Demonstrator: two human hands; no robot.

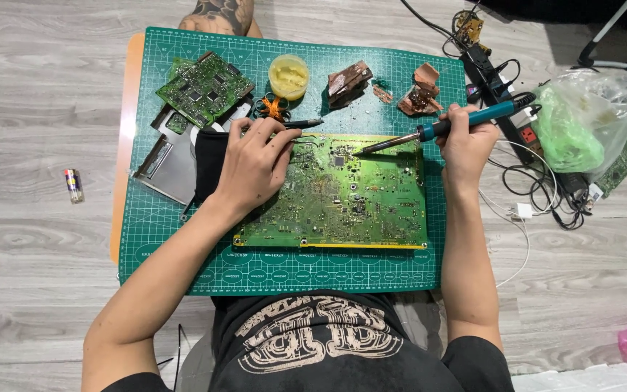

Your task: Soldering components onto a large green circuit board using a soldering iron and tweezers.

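The large green rectangular circuit board (342, 196) lies flat in the middle of the green gridded cutting mat (183, 254), long edge toward me, and everything I do centres on one spot near its 12 o'clock edge. My right hand (466, 145) has its fingers wrapped tight around the teal-handled soldering iron (448, 125), which slants in from 2 o'clock so that its tip rests on the board just right of a small dark square chip. My left hand (255, 163) rests at the board's 9 o'clock side, fingers curled and pinching thin black tweezers (300, 124) that point toward 3 o'clock along the top edge. To do this well, I judge I should keep the left wrist planted on the board so it cannot slide, keep the iron's tip on the one joint only, and bring the tweezers in low without crossing the hot shaft. Beyond the board, at 12 o'clock, sits a round yellow tub of flux paste (288, 75), with brown broken copper-coloured pieces (349, 81) to its right. At 10 o'clock a smaller green circuit board (205, 88) lies tilted over grey metal plates (172, 163). Off the mat at 2 o'clock are a black power strip (498, 91), tangled cables and a green plastic bag (567, 131); at 9 o'clock a small lighter (73, 184) lies on the grey wood floor.
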